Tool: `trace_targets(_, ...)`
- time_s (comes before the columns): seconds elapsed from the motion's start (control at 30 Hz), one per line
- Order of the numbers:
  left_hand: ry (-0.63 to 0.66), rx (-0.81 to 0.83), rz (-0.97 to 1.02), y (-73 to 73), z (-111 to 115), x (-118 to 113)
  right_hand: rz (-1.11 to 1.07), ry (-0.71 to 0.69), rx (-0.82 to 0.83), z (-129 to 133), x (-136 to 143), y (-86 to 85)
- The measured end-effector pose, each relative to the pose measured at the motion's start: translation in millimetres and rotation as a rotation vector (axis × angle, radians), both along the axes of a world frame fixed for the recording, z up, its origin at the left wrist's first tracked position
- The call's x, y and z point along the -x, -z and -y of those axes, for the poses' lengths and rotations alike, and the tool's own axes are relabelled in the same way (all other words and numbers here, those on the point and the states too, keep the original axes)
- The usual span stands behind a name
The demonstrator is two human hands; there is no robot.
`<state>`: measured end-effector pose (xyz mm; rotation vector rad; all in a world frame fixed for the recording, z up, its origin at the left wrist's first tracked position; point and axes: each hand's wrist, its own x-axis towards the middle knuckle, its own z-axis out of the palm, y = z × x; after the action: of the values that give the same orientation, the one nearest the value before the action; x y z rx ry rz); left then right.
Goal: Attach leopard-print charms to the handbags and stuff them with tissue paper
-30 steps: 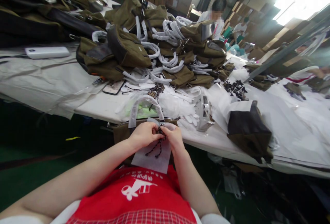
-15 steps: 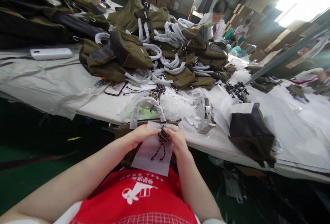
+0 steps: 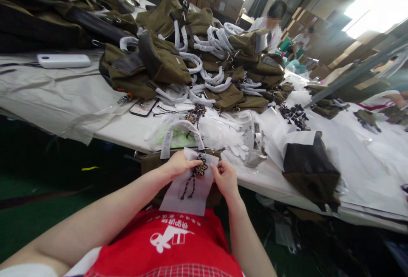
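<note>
Head view: The charm (image 3: 201,168) lies between the two hands, just below the metal ring at the foot of the wrapped handle (image 3: 184,124). It is touched at its left edge by the thumb of the left hand (image 3: 177,164), the nearer one; the fingers are hidden, so whether a grip is closed cannot be told. The right hand (image 3: 225,178) is set just to the right, apart from the charm, its thumb and fingers closed in a pinch at the right edge of the white sheet (image 3: 185,200). The long axis is given by two cords (image 3: 188,187), hung toward the apron (image 3: 172,238) and slanted slightly left.

Materials: charm flower-shaped, leopard-patterned, dark-rimmed. Cords twisted, dark flecked with pale, knotted at the ends. Sheet thin, translucent, paper-like, spread behind the charm and over the front of the olive bag (image 3: 150,164). Handle arched, sleeved in whitish wrap. Beyond, on the white-covered table (image 3: 111,130), olive bags (image 3: 165,62) are heaped, with smooth dark panels and wrapped handles.
</note>
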<state>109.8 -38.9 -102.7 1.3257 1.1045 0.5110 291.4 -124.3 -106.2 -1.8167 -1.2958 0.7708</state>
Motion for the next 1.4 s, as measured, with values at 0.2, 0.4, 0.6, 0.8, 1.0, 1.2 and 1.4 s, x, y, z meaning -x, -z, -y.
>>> trace_targets(0.2, 0.102, -0.283, -0.317, -4.5, 7, -4, -0.303, -0.028, 0.033, -13, 29, 1.9)
trace_targets(0.4, 0.083, -0.347, -0.351, -6.6, 12, -3, -0.237, -0.053, 0.131, -33, 34, 5.4)
trace_targets(0.6, 0.128, -0.314, -0.287, -3.4, 4, 0, -0.386, 0.01, 0.142, -30, 33, 5.3)
trace_targets(0.8, 0.122, -0.308, -0.423, -4.5, 5, -3, -0.348, 0.027, 0.131, -29, 41, 9.5)
trace_targets(1.0, 0.141, -0.422, -0.547, -10.7, 14, -6, -0.353, 0.032, 0.122, -30, 40, 10.3)
trace_targets(1.2, 0.124, -0.478, -0.577, -12.4, 24, -14, -0.444, 0.017, 0.118, -27, 37, 12.1)
trace_targets(1.4, 0.07, -0.472, -0.532, -7.3, 31, -19, -0.485, -0.047, 0.013, -27, 35, 11.6)
